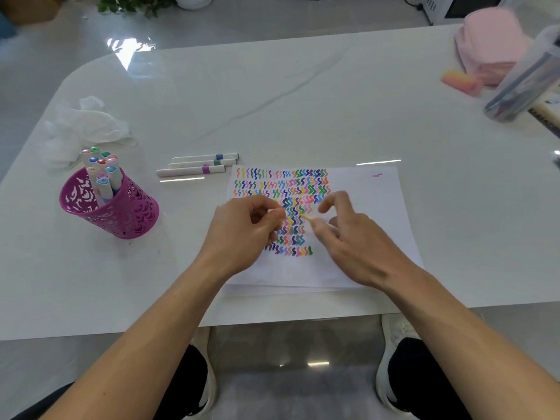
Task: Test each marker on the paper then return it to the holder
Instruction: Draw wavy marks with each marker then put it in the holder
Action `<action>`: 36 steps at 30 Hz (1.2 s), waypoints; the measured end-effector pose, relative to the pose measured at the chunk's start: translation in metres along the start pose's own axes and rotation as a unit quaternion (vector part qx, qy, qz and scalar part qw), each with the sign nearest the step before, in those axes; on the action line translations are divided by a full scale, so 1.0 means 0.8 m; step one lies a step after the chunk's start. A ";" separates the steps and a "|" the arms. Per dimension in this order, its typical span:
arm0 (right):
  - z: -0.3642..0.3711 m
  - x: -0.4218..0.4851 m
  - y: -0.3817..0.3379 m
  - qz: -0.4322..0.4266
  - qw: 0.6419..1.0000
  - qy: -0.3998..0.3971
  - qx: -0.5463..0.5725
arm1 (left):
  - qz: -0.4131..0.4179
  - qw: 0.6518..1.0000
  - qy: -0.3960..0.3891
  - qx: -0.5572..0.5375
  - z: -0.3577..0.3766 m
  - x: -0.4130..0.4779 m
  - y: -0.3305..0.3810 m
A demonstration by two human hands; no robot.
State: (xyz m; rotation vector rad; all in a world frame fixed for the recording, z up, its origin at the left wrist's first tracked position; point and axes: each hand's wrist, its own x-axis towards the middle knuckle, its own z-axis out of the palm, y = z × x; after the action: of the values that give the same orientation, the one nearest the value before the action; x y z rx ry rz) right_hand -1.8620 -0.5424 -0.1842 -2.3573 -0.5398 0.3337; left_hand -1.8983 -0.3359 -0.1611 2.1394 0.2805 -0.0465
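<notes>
a: nearest first. left hand (pixel 242 230) is curled, fingertips pinching something small and pale, probably the cap (pixel 273 211), can't say for sure. right hand (pixel 351 237) pinches the marker (pixel 308 218). yellow tip pokes out toward the left hand, barrel mostly hidden under the fingers.
b: over the paper (pixel 363 201)?
a: yes, just above the squiggle rows.
b: handling?
a: my read: light, stiff plastic barrel, smooth so a bit slippery. grip mid-barrel, keep off the soft tip, it'd smear.
b: further out?
a: three loose markers (pixel 197 163) lie side by side just past the paper's top-left corner. purple holder (pixel 121 213) stands upright, left on the desk (pixel 272 101), with stored markers (pixel 101 171) standing in it.
</notes>
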 end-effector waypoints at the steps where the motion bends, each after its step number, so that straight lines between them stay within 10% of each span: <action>1: -0.003 0.000 0.002 0.011 0.999 0.007 0.036 | 0.025 0.998 0.018 0.059 0.001 0.000 -0.002; 10: -0.025 0.014 -0.002 0.071 0.901 0.066 0.422 | 0.182 0.953 -0.026 0.241 0.009 -0.005 -0.016; 36: 0.012 0.018 0.017 0.069 0.931 0.148 0.326 | 0.152 0.959 -0.059 0.230 0.007 -0.008 -0.026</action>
State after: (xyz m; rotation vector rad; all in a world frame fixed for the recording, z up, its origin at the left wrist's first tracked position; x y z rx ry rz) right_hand -1.8490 -0.5393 -0.2016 -1.7498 -0.0882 0.1755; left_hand -1.9090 -0.3312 -0.1804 2.6070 -0.1489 -0.0657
